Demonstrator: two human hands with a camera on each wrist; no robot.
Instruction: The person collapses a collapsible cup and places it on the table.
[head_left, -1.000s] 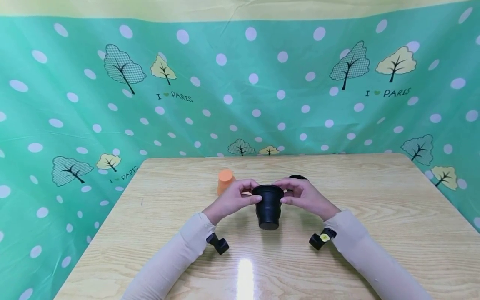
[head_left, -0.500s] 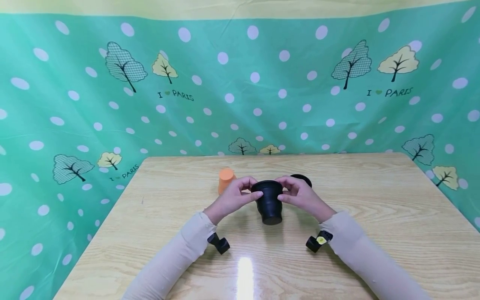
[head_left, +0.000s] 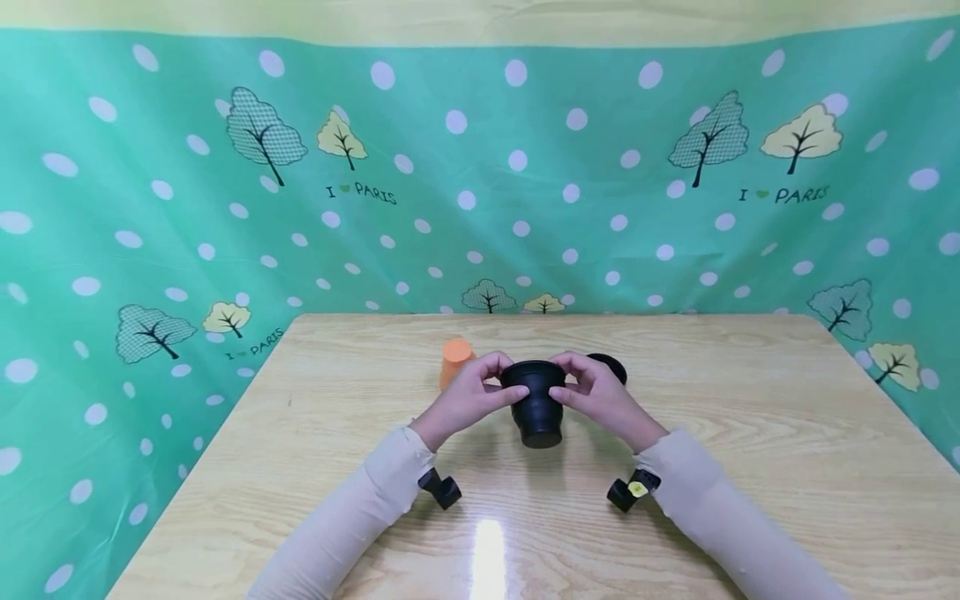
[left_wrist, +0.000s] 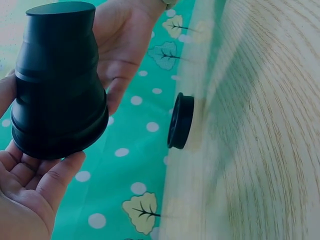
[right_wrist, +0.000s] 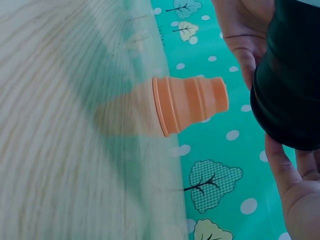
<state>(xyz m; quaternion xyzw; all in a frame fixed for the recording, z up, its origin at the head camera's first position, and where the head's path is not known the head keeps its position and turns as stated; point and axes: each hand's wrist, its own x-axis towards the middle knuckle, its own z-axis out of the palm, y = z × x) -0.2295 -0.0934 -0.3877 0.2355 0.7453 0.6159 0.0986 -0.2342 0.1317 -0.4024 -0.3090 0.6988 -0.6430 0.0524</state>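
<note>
A black collapsible cup [head_left: 538, 408] with ribbed, stepped walls is held above the table, its wide rim up and its narrow base down. My left hand [head_left: 474, 390] grips the rim from the left, the thumb on the near wall. From the right, my right hand [head_left: 602, 397] grips the same rim, its thumb also on the near wall. Just beyond my left hand, an orange collapsible cup [right_wrist: 190, 105] stands upside down on the table. A round black lid or ring [left_wrist: 182, 122] lies beyond my right hand, which partly hides it in the head view.
The wooden table [head_left: 360, 400] reaches back to a green dotted curtain [head_left: 525, 183] with printed trees. Small black wrist cameras hang under both sleeves, the left camera [head_left: 442, 490] and the right camera [head_left: 628, 490]. A bright light reflection lies near the front.
The black cup has risen slightly and its base has tilted away from me. My right hand has shifted a little left, its thumb further onto the cup's near wall.
</note>
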